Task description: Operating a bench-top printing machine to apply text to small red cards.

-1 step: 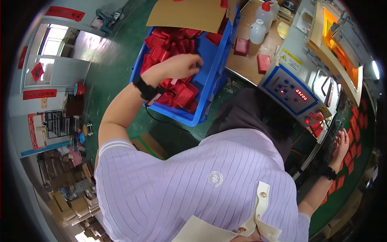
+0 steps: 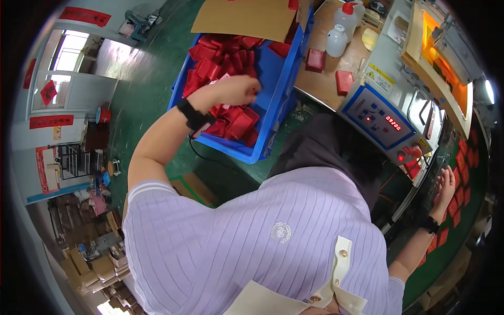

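Note:
My left hand (image 2: 236,90) hovers over a blue crate (image 2: 266,113), its fingers curled inward. A speck of red shows by the fingertips, but what they hold, if anything, cannot be made out. Glossy red rectangular cases (image 2: 239,123) lie heaped in the crate, below and left of this hand. Far to the right, my right hand (image 2: 445,188) has its fingers stretched out and apart, with nothing in them. It is beside a green belt (image 2: 454,233) carrying several flat red pieces (image 2: 443,236).
Between my hands stands a machine with a blue control panel (image 2: 379,118) and a wooden-framed screen (image 2: 438,68). Two red cases, one dark (image 2: 315,60) and one brighter (image 2: 344,82), lie on the bench near a white bottle (image 2: 336,41). Cardboard (image 2: 244,20) covers the crate's far end.
My left hand has shifted slightly and its fingers have curled in more. My right hand has stayed almost still.

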Tool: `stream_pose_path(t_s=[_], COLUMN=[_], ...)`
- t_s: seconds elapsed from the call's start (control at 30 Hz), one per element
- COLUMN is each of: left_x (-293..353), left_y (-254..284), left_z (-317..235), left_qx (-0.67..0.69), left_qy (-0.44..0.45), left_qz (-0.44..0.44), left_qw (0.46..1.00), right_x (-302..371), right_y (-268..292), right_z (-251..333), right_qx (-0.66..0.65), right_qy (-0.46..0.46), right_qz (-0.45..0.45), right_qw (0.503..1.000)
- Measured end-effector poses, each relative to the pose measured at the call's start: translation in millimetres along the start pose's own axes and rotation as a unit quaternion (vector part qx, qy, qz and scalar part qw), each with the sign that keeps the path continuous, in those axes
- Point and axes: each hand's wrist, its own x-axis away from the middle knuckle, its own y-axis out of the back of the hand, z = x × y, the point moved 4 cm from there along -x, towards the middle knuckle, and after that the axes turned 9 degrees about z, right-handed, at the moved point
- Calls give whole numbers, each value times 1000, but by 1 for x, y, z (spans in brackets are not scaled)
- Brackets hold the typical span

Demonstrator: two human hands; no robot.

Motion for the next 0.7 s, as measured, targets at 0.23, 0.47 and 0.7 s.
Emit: stream_pose_path(t_s=[0.23, 0.47, 0.7], left_x=[-11, -16, -27], left_y=[-96, -98, -11], left_z=[46, 85, 37], left_qx=[-161, -68, 176], left_qy=[171, 102, 95], left_qz=[164, 90, -95], left_qw=[958, 988, 975], right_x=[25, 8, -38], right_y=[-35, -64, -121], right_z=[48, 107, 206], right_qx=[26, 65, 247], right_qy=[38, 134, 339], right_qz=[32, 77, 153], right_qw=[998, 986, 895])
